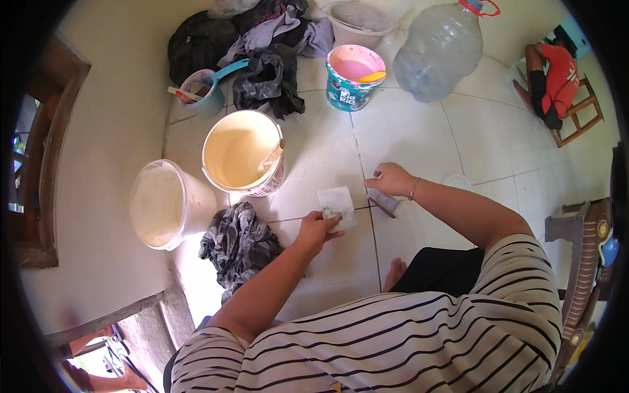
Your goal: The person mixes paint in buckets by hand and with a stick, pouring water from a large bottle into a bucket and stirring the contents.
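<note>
My left hand (318, 229) grips a flat, white, roughly square packet (337, 202) with dark marks on its face, thumb on top. To its right, my right hand (391, 179) is closed, fingertips pinched together; whatever sits between them is too small to make out. Just under that hand is a small grey flat piece with a brown edge (384, 202), perhaps a scraper. Whether the lower fingers hold it or it lies on the tiles, I cannot tell.
Beyond my left hand stand a cream bucket (244, 149), a tilted whitish bucket (171, 204) and crumpled black plastic (238, 247). Farther off are a green paint pail (350, 97), a blue dipper (211, 103) and a large clear bottle (440, 52). A person in red (561, 80) sits far right.
</note>
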Demonstrator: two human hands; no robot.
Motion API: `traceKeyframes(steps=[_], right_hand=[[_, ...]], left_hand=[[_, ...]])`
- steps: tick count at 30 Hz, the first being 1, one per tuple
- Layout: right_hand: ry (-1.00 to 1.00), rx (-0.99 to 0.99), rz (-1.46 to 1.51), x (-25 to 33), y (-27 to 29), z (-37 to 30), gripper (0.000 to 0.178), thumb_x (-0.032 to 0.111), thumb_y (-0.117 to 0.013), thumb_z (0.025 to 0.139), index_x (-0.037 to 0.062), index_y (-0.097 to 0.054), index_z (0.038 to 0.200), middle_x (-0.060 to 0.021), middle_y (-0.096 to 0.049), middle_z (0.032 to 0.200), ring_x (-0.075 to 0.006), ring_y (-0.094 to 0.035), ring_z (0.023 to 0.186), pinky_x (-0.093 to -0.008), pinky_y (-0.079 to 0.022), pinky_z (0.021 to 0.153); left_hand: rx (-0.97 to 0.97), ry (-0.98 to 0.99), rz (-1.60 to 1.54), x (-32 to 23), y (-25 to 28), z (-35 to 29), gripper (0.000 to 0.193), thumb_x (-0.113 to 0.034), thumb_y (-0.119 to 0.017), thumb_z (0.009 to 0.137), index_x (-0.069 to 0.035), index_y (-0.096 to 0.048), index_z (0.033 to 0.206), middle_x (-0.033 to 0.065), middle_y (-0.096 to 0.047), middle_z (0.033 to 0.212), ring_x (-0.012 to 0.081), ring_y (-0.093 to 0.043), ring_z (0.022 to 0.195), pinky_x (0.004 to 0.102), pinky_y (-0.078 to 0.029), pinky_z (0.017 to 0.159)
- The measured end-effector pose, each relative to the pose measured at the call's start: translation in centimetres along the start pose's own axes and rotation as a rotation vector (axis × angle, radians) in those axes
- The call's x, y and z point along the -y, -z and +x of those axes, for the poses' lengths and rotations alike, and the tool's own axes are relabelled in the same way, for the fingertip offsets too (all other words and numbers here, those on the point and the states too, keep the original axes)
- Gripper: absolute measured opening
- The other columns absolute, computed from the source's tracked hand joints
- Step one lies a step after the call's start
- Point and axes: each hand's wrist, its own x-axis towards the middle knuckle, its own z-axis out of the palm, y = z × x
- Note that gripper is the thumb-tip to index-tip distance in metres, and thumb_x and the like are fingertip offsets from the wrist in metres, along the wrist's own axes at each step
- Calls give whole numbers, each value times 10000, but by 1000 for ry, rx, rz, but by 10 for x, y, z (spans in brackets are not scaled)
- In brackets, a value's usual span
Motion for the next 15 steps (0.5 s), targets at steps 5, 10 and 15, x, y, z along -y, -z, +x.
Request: traceKeyframes(steps=[5, 10, 15], right_hand=[[-163, 442, 615, 4, -20, -15, 363, 248, -636, 800, -64, -555, 968, -172, -588, 933, -263, -639, 744, -376, -546, 612], [-21, 260, 559, -15, -4, 5, 232, 105, -588, 810, -34, -563, 993, -161, -584, 964, -269, -627, 808, -384, -555, 595], [-62, 154, 333, -64, 27, 31, 268, 162, -595, 796, -15, -588, 997, -160, -604, 938, -274, -623, 833, -401, -548, 621]], left_hand=[[130, -60, -315, -16, -30, -5, 372, -76, -593, 834, 47, -412, 1135, 163, -510, 1126, 270, -538, 1028, 405, -501, 853], [-34, -47, 61, -21, -28, -10, 482, -141, -620, 816, 76, -389, 1179, 169, -553, 1047, 258, -590, 909, 344, -522, 756], [-14, -30, 247, -14, -1, -10, 462, -176, -644, 792, 64, -448, 1135, 138, -590, 923, 207, -604, 769, 310, -529, 650]])
